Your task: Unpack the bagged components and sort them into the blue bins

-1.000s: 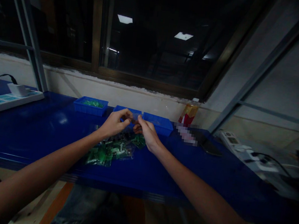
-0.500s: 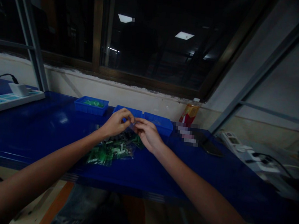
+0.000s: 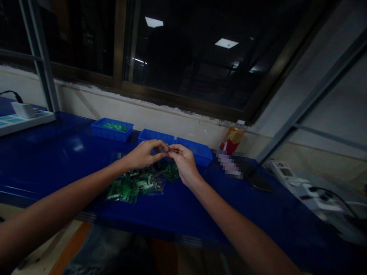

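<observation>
My left hand (image 3: pixel 144 154) and my right hand (image 3: pixel 184 161) meet fingertip to fingertip above the blue table, both closed in a pinch. Between them is a small clear plastic bag (image 3: pixel 165 151), mostly hidden by the fingers; its contents cannot be made out. Just below and in front of the hands lies a loose pile of small clear bags with green pieces (image 3: pixel 137 185) in them. Past my fingers stand two blue bins, the middle bin (image 3: pixel 152 135) and the right bin (image 3: pixel 198 152), partly covered by the hands.
A third blue bin (image 3: pixel 112 132) holding green pieces stands back left. On the left lies a white power strip (image 3: pixel 11 124) with a plug. A bottle with a red and yellow label (image 3: pixel 232 140), a dark phone (image 3: pixel 260 182) and another power strip (image 3: pixel 310 193) are at the right.
My hands have shifted slightly to the right, and the left fingers have become more stretched out. The bag between them shows less now. Pile and bins stay put.
</observation>
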Action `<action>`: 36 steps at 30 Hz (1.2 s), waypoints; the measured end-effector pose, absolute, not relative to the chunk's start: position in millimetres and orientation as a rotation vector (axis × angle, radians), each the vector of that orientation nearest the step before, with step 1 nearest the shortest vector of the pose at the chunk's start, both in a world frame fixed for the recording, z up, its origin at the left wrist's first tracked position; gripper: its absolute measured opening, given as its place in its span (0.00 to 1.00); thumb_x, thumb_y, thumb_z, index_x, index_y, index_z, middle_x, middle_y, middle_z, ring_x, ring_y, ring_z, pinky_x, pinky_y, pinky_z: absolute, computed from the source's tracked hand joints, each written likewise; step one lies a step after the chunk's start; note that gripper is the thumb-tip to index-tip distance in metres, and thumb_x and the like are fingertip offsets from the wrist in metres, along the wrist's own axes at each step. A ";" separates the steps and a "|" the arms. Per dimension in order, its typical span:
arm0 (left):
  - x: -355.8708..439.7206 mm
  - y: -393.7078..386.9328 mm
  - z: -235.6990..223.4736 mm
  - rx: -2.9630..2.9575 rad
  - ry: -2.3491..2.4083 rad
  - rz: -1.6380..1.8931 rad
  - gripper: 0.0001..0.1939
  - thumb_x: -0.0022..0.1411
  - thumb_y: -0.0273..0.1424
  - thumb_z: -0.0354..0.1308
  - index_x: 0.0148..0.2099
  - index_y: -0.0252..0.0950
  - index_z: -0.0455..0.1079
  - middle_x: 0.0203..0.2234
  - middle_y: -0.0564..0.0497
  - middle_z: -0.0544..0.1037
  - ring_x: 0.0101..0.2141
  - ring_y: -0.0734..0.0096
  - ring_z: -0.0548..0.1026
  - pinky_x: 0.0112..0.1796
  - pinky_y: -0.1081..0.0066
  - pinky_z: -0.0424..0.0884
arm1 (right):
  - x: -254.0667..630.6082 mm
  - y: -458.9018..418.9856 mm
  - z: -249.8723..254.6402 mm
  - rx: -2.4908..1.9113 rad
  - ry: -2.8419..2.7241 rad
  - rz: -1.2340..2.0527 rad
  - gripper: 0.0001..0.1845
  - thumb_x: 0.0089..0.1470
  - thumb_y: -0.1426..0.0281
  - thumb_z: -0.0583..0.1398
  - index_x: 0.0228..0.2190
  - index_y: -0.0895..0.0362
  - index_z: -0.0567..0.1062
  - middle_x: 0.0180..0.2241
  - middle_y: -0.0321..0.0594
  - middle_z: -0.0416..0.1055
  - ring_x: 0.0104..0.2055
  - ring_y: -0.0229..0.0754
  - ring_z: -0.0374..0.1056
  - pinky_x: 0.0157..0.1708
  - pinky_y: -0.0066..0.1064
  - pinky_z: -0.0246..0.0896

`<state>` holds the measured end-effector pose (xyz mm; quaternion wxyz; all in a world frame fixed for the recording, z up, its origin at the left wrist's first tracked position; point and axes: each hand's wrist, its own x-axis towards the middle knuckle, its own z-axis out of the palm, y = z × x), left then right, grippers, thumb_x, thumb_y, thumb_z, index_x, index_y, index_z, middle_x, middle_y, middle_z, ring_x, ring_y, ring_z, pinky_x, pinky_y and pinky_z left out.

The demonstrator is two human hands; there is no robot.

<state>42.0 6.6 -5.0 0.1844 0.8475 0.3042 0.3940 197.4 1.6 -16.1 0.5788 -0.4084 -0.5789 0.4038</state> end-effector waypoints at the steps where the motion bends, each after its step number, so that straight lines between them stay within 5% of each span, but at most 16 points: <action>1: 41.8 6.7 -5.0 2.397 0.854 1.103 0.09 0.58 0.29 0.50 0.40 0.35 0.68 0.34 0.50 0.74 0.34 0.71 0.71 0.33 0.72 0.67 | 197.9 2.5 -16.2 -0.952 -1.350 0.916 0.08 0.34 0.73 0.57 0.24 0.58 0.71 0.22 0.32 0.67 0.25 0.34 0.61 0.28 0.28 0.55; 6: 40.2 7.5 -4.0 2.392 0.944 1.088 0.11 0.55 0.24 0.48 0.39 0.33 0.70 0.35 0.47 0.74 0.37 0.68 0.71 0.39 0.67 0.65 | 204.1 8.2 -15.5 -0.946 -1.410 0.643 0.04 0.38 0.73 0.57 0.23 0.57 0.69 0.24 0.33 0.66 0.27 0.36 0.62 0.30 0.29 0.56; 12: 43.2 5.3 -1.0 2.006 1.022 1.044 0.19 0.59 0.42 0.46 0.35 0.33 0.70 0.35 0.46 0.74 0.38 0.65 0.70 0.37 0.68 0.64 | 206.3 3.8 -14.4 -0.967 -1.678 0.278 0.06 0.41 0.77 0.55 0.23 0.56 0.70 0.29 0.36 0.63 0.33 0.38 0.62 0.28 0.28 0.58; 17: 45.2 7.6 -4.0 1.757 1.011 1.089 0.09 0.54 0.34 0.53 0.32 0.33 0.67 0.28 0.50 0.71 0.29 0.73 0.68 0.29 0.74 0.62 | 201.3 -4.2 -16.6 -0.932 -1.801 0.150 0.09 0.44 0.77 0.55 0.26 0.55 0.73 0.33 0.39 0.61 0.39 0.41 0.61 0.35 0.32 0.59; 23: 40.1 9.5 -1.7 1.990 0.930 1.333 0.03 0.54 0.28 0.51 0.33 0.33 0.63 0.27 0.52 0.68 0.28 0.75 0.67 0.30 0.74 0.64 | 198.8 -5.0 -13.1 -1.032 -1.654 0.403 0.06 0.43 0.70 0.59 0.26 0.55 0.75 0.35 0.41 0.61 0.42 0.43 0.60 0.34 0.32 0.59; 26: 37.8 4.6 2.0 2.448 0.906 1.349 0.05 0.56 0.25 0.50 0.35 0.34 0.66 0.31 0.51 0.68 0.32 0.73 0.68 0.35 0.71 0.65 | 198.1 -4.0 -10.9 -1.055 -1.484 0.818 0.16 0.47 0.57 0.56 0.24 0.57 0.74 0.31 0.40 0.66 0.38 0.42 0.63 0.32 0.32 0.56; 29: 38.3 1.7 0.4 2.660 0.840 1.289 0.08 0.56 0.23 0.49 0.37 0.35 0.67 0.35 0.49 0.66 0.36 0.71 0.68 0.39 0.69 0.66 | 196.6 -3.3 -11.8 -1.017 -1.386 1.018 0.18 0.47 0.56 0.55 0.24 0.58 0.73 0.26 0.37 0.68 0.33 0.40 0.64 0.30 0.30 0.55; 36: 41.7 4.0 -4.1 2.517 0.942 1.192 0.13 0.59 0.37 0.51 0.42 0.36 0.68 0.37 0.47 0.66 0.38 0.66 0.67 0.41 0.65 0.66 | 199.4 -1.8 -14.1 -0.962 -1.555 0.512 0.06 0.47 0.69 0.56 0.29 0.57 0.71 0.27 0.37 0.69 0.31 0.38 0.64 0.32 0.30 0.57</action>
